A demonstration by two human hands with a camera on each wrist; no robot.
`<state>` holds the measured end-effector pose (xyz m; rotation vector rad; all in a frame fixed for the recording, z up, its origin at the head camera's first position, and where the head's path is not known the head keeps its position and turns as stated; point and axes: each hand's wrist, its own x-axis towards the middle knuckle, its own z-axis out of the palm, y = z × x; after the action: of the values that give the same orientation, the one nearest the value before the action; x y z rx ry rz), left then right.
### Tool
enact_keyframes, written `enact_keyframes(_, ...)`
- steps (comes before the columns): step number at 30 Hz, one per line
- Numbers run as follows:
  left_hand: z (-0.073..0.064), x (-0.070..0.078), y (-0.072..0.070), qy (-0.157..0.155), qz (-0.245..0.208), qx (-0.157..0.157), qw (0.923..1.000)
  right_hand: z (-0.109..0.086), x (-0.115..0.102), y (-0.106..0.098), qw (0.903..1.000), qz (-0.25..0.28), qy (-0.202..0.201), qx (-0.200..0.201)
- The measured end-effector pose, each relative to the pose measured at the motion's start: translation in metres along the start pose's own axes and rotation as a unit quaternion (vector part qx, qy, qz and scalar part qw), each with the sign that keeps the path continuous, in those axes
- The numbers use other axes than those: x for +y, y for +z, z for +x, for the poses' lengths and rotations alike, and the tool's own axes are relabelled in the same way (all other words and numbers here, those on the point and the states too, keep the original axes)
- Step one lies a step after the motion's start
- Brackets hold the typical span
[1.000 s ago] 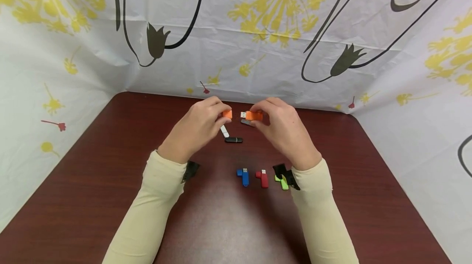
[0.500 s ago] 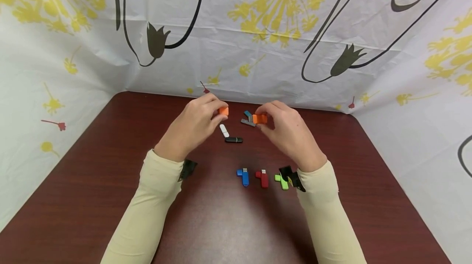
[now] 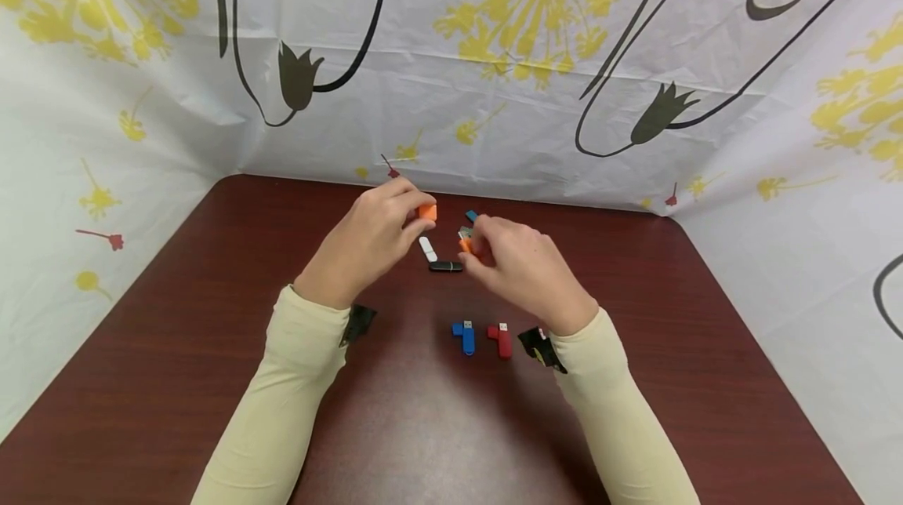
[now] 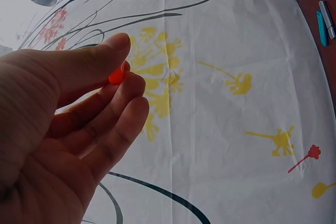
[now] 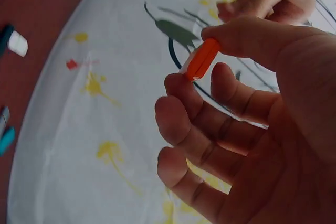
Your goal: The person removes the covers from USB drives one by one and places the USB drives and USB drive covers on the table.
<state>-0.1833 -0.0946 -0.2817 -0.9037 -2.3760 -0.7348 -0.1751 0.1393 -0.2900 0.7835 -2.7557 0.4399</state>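
My left hand (image 3: 370,238) pinches a small orange cap (image 3: 427,212) between thumb and fingertips, above the back of the table. In the left wrist view only a bit of that cap (image 4: 116,75) shows beside the thumb. My right hand (image 3: 529,270) holds the orange body of a USB stick (image 3: 466,245), its metal plug bare and tilted up and to the left. The right wrist view shows the USB stick (image 5: 202,60) between thumb and fingers, the other fingers loosely bent. Cap and stick are apart.
Below the hands lie a white USB stick (image 3: 427,248) and a black one (image 3: 446,267). A teal stick (image 3: 471,216) is partly hidden by my right hand. Nearer stand out a blue stick (image 3: 469,339) and a red one (image 3: 504,342), plugs bare. A patterned sheet (image 3: 395,128) hangs behind the table.
The hands have drawn apart. My right hand then moved left and down, turning the USB stick so its plug tips upward. Its wrist now covers the green stick. The left hand barely moved.
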Motion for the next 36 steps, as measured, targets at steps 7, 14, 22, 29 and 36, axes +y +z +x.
enact_keyframes(7, 0.000, 0.001, 0.001, 0.001, -0.010, 0.005, 0.9999, 0.005, -0.016, 0.027, 0.9978, -0.004, -0.006, -0.065)
enact_keyframes(14, 0.000, 0.000, 0.001, 0.003, -0.015, 0.009, 0.9998, 0.006, -0.031, 0.057, 0.9902, -0.003, 0.022, -0.138)
enact_keyframes(22, 0.000, -0.001, 0.002, 0.002, -0.019, 0.009, 0.9998, 0.002, -0.039, 0.081, 0.9729, 0.001, 0.036, -0.228)
enact_keyframes(29, -0.001, -0.002, 0.003, 0.003, -0.015, 0.009, 0.9998, -0.001, -0.043, 0.098, 0.9661, -0.017, 0.039, -0.255)
enact_keyframes(36, 0.000, -0.001, 0.003, -0.002, -0.015, 0.004, 0.9999, -0.003, -0.041, 0.113, 0.9643, -0.016, 0.033, -0.262)
